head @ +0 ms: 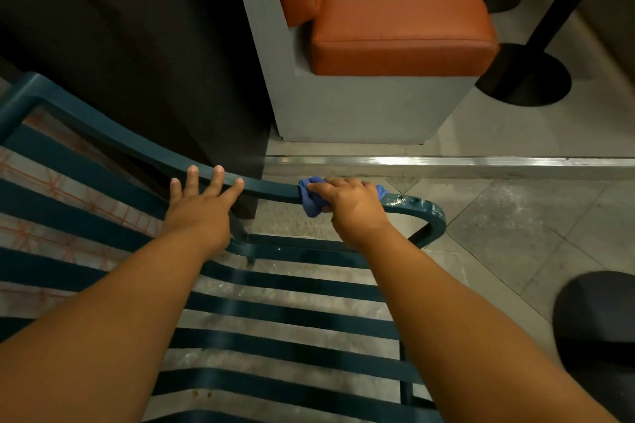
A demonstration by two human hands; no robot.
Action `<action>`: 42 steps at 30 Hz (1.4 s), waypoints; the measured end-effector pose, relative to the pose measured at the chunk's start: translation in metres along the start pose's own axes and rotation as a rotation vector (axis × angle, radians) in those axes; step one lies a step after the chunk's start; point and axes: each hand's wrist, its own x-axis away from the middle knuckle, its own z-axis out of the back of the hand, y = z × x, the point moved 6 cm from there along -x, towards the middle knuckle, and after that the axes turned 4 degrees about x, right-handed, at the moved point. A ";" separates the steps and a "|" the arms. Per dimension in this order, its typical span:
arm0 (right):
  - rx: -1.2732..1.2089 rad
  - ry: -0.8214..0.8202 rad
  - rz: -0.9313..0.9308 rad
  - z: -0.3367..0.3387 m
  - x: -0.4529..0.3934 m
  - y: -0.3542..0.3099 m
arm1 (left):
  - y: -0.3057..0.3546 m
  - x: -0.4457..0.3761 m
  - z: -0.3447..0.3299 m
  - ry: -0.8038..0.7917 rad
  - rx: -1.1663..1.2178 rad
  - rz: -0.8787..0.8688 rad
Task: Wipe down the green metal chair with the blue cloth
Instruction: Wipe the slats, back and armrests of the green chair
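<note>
Head view: right hand (347,204) clamps the bunched blue cloth (311,206) around the green metal chair's (275,191) top rail to scrub it; left hand (202,206), fingers spread and empty, presses the rail to steady it.

- Dark green slatted metal chair (281,316), its curved armrest rail scuffed near the bend.
- Small crumpled blue cloth (311,204), bunched around that armrest rail.

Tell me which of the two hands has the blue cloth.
The right hand: it presses the bunched blue cloth onto the green metal chair's armrest. The left hand rests bare on that rail, fingers spread.
</note>
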 end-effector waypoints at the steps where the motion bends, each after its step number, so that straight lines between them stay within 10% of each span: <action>1: -0.012 -0.009 -0.020 0.001 -0.002 0.001 | 0.001 0.000 0.000 0.002 -0.001 0.001; 7: 0.138 -0.221 -0.121 -0.001 -0.028 -0.034 | 0.002 -0.004 0.000 0.007 -0.027 0.003; 29: -0.197 0.121 0.047 0.020 0.033 0.026 | 0.006 0.001 0.004 -0.017 -0.003 -0.010; 34: 0.091 -0.019 -0.036 -0.008 0.037 0.020 | 0.014 0.007 0.013 -0.076 -0.036 0.013; 42: 0.050 0.078 -0.015 -0.011 0.044 0.032 | 0.115 0.016 0.008 0.022 0.140 -0.228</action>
